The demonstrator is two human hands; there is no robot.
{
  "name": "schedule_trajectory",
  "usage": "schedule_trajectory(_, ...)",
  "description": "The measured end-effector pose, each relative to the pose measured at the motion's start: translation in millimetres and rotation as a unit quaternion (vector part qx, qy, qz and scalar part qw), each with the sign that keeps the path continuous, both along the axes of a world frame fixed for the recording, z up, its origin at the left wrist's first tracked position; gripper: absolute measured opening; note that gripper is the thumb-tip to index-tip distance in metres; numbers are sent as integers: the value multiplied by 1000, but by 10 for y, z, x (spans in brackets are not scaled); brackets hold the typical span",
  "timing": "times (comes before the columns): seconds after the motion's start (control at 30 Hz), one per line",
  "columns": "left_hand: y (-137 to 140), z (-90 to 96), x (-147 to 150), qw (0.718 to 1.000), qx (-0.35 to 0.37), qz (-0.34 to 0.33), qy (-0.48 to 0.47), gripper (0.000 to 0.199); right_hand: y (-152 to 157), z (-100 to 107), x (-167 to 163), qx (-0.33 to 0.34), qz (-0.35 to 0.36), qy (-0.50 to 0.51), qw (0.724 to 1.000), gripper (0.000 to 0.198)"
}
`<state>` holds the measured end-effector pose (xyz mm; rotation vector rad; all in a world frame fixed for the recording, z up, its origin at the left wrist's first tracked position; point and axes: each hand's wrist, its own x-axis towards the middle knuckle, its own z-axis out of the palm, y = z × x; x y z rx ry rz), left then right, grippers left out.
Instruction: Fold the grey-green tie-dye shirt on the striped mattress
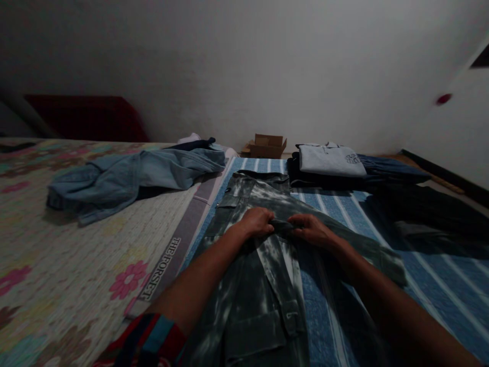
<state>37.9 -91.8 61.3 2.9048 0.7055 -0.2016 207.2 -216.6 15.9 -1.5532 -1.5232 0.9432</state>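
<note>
A pair of dark grey-green and white tie-dye trousers [252, 290] lies spread on a blue striped cloth [324, 311], waistband at the far end. One trouser leg runs toward me, and the other slants off to the right. Near the middle, my left hand [257, 221] is closed on a fold of the fabric. My right hand [311, 229] pinches the same fold a short way to the right, so a bunched strip of cloth stretches between my hands. The fingertips of both are partly hidden by the fabric.
Light blue denim clothing [145, 173] lies on the flowered bedcover [87, 270] at left. A folded grey garment [328, 160] tops a stack at the far right, beside dark folded clothes [435, 209]. A cardboard box [267, 146] stands near the wall.
</note>
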Motion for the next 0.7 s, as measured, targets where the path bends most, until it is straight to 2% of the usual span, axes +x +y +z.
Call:
schedule_trajectory(0.2, -100, -177, -113, 999, 44, 10, -20, 19, -20, 67, 35, -14, -4, -33, 999, 26)
schedule_trajectory(0.3, -125, -240, -169, 998, 50, 6, -28, 18, 85, 56, 141, -6, -108, -108, 988, 31)
schedule_trajectory(0.37, -133, -275, -196, 998, 53, 2, -35, 16, 193, 44, 251, -19, -205, -198, 958, 30)
schedule_trajectory(0.43, -136, -315, -218, 997, 58, -9, -48, 15, 312, 34, 384, -61, -267, -266, 924, 30)
schedule_trajectory(0.53, -132, -392, -246, 994, 65, -24, -81, 14, 481, 19, 594, -126, -284, -287, 906, 30)
schedule_trajectory(0.7, -118, -520, -282, 987, 77, -32, -136, 14, 687, -20, 847, -173, -274, -237, 916, 23)
